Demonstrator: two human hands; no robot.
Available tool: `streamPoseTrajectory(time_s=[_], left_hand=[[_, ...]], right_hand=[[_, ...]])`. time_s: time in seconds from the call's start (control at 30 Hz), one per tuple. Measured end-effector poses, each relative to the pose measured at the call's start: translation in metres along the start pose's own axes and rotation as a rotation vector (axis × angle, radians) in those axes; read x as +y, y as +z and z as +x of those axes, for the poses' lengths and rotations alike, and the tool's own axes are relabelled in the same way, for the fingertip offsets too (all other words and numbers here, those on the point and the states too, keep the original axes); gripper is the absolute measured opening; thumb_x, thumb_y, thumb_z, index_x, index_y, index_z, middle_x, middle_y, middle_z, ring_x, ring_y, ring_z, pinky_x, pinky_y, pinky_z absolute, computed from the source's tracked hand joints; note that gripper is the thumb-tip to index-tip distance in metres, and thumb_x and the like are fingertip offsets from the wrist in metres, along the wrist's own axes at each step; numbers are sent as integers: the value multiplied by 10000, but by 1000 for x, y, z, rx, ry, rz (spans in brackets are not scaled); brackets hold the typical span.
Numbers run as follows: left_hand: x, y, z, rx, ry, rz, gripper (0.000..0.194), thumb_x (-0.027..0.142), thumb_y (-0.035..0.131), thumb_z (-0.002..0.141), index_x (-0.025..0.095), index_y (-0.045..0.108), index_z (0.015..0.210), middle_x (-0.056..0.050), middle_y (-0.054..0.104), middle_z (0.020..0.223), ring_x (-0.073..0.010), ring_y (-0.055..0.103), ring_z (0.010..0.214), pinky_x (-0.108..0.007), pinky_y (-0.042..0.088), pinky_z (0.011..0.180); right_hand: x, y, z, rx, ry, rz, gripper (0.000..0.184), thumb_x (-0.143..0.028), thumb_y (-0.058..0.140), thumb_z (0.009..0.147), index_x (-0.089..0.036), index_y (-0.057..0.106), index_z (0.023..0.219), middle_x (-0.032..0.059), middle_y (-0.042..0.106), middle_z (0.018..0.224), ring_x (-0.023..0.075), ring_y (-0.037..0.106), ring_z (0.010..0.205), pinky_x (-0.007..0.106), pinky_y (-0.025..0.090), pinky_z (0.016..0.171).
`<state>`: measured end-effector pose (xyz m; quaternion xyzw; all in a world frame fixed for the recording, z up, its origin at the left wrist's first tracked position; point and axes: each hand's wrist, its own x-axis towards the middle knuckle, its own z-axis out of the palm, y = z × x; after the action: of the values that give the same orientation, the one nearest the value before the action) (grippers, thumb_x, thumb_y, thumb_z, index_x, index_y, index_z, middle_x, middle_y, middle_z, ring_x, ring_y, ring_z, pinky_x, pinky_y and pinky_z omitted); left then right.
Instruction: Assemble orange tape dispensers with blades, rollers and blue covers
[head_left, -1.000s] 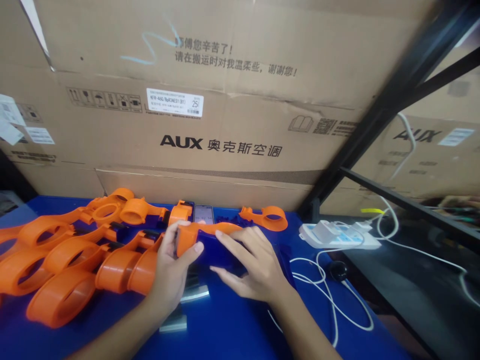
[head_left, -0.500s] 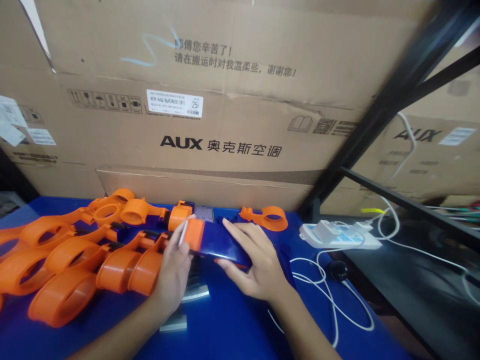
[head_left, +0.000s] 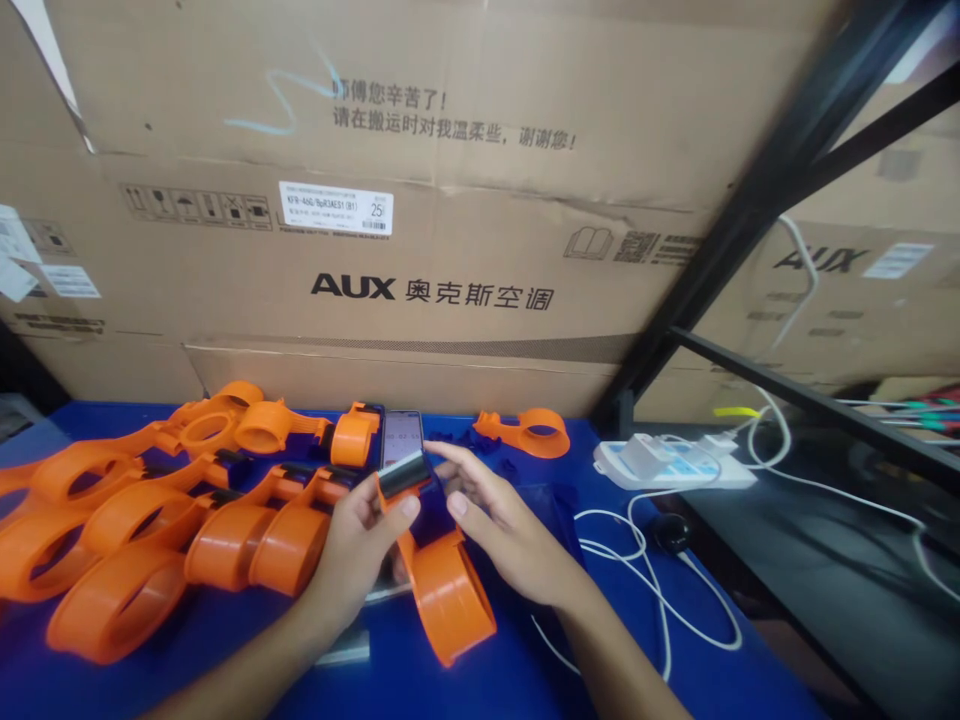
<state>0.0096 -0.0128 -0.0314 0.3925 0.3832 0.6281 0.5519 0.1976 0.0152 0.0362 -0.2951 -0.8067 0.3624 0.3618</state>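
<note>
My left hand (head_left: 360, 535) is closed on an orange tape dispenser (head_left: 454, 595), thumb across the front below its dark blade strip with a pale edge (head_left: 403, 474). The dispenser's round hub hangs down toward me, tilted to the right. On its right side is a dark blue part (head_left: 433, 510). Close to that blue part is my right hand (head_left: 506, 525), thumb and fingers apart; I cannot tell whether the fingertips touch it. Pale metallic strips (head_left: 345, 648) lie on the blue table beneath my left hand, partly covered.
Several orange tape dispensers (head_left: 120, 600) are spread over the left of the table (head_left: 300, 690). A phone (head_left: 401, 430) stands behind my hands, near another dispenser (head_left: 536, 432). To the right are a white power strip (head_left: 675, 478) and loose cables (head_left: 664, 600). Large cartons (head_left: 420, 350) form the back.
The dispenser has been turned so its hub points down toward me and its blade strip faces up. My right hand's grip on the blue part has loosened. More of the phone shows.
</note>
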Motion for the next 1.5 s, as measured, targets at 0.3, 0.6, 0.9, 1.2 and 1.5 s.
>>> streamPoseTrajectory(time_s=[0.3, 0.6, 0.9, 1.2, 1.5], left_hand=[[2, 2, -5, -93, -115, 69, 606, 487, 764, 842, 220, 605, 1362, 10, 641, 664, -146, 595, 469, -228, 451, 410], [8, -1, -6, -68, -53, 34, 411, 508, 657, 925, 202, 614, 1195, 32, 583, 642, -115, 539, 499, -204, 398, 440], [5, -3, -6, -82, -8, 106, 269, 447, 688, 922, 220, 638, 1056, 49, 563, 624, -94, 516, 492, -198, 373, 456], [11, 1, -19, -197, 24, 280, 186, 386, 697, 935, 208, 680, 984, 41, 573, 644, -95, 548, 558, -220, 434, 558], [10, 0, -17, -187, 3, 267, 180, 384, 670, 954, 206, 678, 975, 42, 575, 654, -92, 544, 557, -215, 423, 549]], right_hand=[[19, -6, 2, 150, 148, -253, 370, -426, 564, 1010, -246, 643, 1322, 40, 742, 904, 191, 669, 659, 342, 554, 631], [42, -15, 7, 190, 342, -864, 456, -507, 532, 1009, -172, 694, 1272, 162, 763, 1074, 330, 725, 988, 412, 535, 836], [54, -25, 5, 159, 242, -1121, 420, -516, 553, 1006, -210, 754, 1213, 145, 777, 980, 349, 688, 976, 450, 509, 834], [46, -42, -1, 243, 362, -1171, 349, -460, 553, 981, -237, 748, 1164, 122, 763, 1100, 373, 653, 1086, 476, 490, 828], [50, -66, -15, -8, 665, -1015, 610, -555, 702, 817, -260, 647, 1348, 143, 735, 1203, 390, 673, 1122, 510, 522, 857]])
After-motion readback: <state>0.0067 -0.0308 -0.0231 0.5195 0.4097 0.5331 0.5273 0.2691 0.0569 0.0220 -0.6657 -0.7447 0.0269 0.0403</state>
